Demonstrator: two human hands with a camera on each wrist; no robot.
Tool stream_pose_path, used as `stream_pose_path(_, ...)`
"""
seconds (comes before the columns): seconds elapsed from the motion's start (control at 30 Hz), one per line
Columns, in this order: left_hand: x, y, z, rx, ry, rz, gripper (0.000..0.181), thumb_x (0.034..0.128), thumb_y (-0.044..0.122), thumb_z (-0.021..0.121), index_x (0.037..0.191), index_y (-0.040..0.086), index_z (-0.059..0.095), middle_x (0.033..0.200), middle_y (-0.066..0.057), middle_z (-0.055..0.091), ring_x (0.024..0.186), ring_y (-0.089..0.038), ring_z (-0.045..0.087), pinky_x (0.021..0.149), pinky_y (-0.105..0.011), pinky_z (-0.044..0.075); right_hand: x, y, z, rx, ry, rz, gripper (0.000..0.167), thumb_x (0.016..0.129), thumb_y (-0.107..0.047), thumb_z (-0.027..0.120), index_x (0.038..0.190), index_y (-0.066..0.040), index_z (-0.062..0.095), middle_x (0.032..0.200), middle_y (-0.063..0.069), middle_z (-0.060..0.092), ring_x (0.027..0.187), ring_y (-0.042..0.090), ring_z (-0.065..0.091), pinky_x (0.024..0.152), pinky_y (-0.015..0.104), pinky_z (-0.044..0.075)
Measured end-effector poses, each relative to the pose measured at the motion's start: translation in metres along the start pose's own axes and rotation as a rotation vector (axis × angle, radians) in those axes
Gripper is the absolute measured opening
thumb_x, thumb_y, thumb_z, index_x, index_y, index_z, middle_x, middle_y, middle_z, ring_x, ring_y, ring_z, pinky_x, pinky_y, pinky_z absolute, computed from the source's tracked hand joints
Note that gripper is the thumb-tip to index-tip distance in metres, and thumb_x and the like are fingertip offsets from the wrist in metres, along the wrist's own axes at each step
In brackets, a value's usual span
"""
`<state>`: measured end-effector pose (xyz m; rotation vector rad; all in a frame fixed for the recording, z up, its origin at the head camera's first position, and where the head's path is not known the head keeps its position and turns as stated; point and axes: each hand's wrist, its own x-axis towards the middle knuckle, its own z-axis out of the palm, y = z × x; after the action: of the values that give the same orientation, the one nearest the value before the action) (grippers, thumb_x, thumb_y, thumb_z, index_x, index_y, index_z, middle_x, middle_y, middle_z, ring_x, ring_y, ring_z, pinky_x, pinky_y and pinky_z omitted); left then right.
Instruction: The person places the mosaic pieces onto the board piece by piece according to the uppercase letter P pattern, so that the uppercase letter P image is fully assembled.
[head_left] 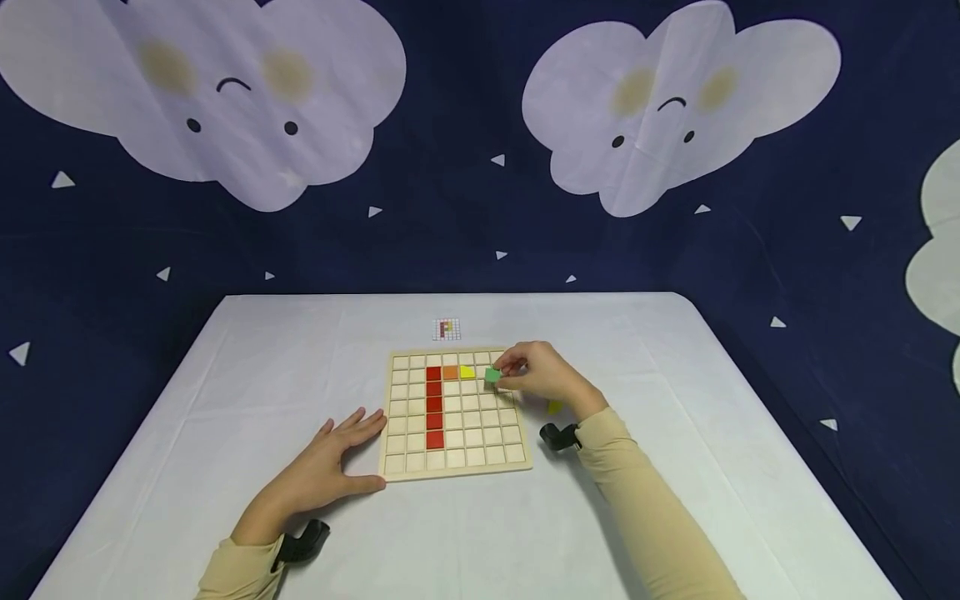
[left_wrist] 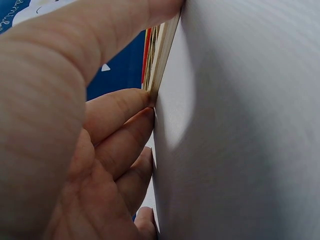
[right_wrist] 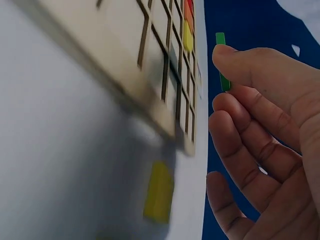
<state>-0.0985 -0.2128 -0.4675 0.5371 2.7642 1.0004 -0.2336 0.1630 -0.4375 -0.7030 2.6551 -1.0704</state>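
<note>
A light wooden grid board [head_left: 456,476] lies flat on the table. Several red tiles [head_left: 434,404] form a column in its cells, with an orange tile [head_left: 450,372] and a yellow tile [head_left: 467,372] running right from the top one. My right hand [head_left: 551,377] pinches a green square tile [head_left: 492,375] between thumb and fingers, above the upper right cells; in the right wrist view the green tile [right_wrist: 221,37] appears edge-on. With fingers spread, my left hand [head_left: 318,471] rests on the cloth, index finger and thumb touching the board's left edge.
A small printed grid card [head_left: 446,329] with a coloured pattern lies behind the board. On the white cloth [head_left: 637,350] to the board's right is a loose yellow piece [right_wrist: 159,192], partly under my right wrist in the head view. A dark blue cloud-print backdrop [head_left: 450,250] hangs behind.
</note>
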Motion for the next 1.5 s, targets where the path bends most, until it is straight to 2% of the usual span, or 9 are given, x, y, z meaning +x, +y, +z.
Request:
stream_pose_path(0.3, 0.0, -0.002, 0.001, 0.002, 0.011, 0.03, 0.093, 0.0799, 0.041, 0.094, 0.156, 0.005, 0.055, 0.166, -0.014, 0.051, 0.161, -0.048, 0.032, 0.125, -0.081, 0.011, 0.004, -0.015, 0.019, 0.011, -0.09, -0.061, 0.022, 0.094, -0.016, 0.085, 0.113, -0.006, 0.08, 0.11, 0.006, 0.078, 0.095, 0.011, 0.072, 0.087, 0.025, 0.062)
stream_pose_path(0.8, 0.0, -0.004, 0.0, 0.001, 0.003, 0.005, 0.093, 0.0794, 0.04, 0.094, 0.157, 0.006, 0.055, 0.167, -0.012, 0.049, 0.162, -0.046, 0.03, 0.127, -0.079, 0.009, 0.014, -0.033, 0.041, -0.016, -0.135, -0.123, 0.021, 0.092, -0.017, 0.087, 0.109, -0.007, 0.081, 0.107, 0.004, 0.077, 0.09, 0.005, 0.069, 0.084, 0.018, 0.059)
stream_pose_path(1.5, 0.0, 0.0, -0.001, -0.005, -0.004, 0.002, 0.094, 0.0789, 0.039, 0.095, 0.156, 0.005, 0.055, 0.166, -0.014, 0.05, 0.162, -0.047, 0.031, 0.126, -0.08, 0.01, 0.017, -0.037, 0.048, -0.056, -0.16, -0.104, 0.018, 0.091, -0.016, 0.087, 0.106, -0.01, 0.082, 0.107, 0.001, 0.075, 0.09, 0.006, 0.064, 0.083, 0.019, 0.056)
